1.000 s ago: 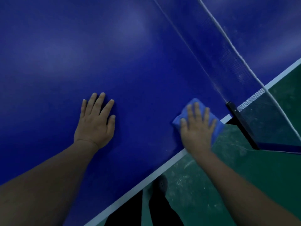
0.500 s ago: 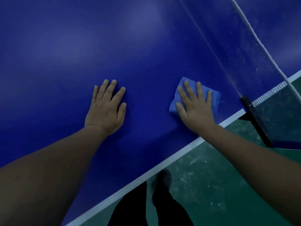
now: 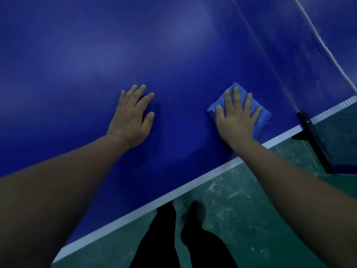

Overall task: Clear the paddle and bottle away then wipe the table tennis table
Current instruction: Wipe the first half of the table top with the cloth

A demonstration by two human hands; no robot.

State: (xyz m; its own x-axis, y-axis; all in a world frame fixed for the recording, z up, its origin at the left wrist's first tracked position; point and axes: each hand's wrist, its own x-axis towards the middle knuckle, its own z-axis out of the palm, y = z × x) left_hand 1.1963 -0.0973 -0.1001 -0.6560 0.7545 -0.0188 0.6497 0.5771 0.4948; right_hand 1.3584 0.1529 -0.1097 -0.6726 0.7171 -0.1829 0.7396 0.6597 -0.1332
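Cloth (image 3: 258, 111) nearer net post (image 3: 309, 130) than before, long axis up-left under right hand (image 3: 236, 120).

The blue table (image 3: 96, 55) lies bare to the left and far side. On the right, the net (image 3: 301, 60) and its black post (image 3: 309, 130) wall off passage. The left hand (image 3: 131, 118) and right hand (image 3: 237, 120) on the cloth (image 3: 258, 111) occupy the near middle.

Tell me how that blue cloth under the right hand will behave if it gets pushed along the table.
The blue cloth looks soft and folded, so it would probably bunch rather than stay stiff. Flat under the right hand, it should slide easily on the smooth table. It seems light and won't roll.
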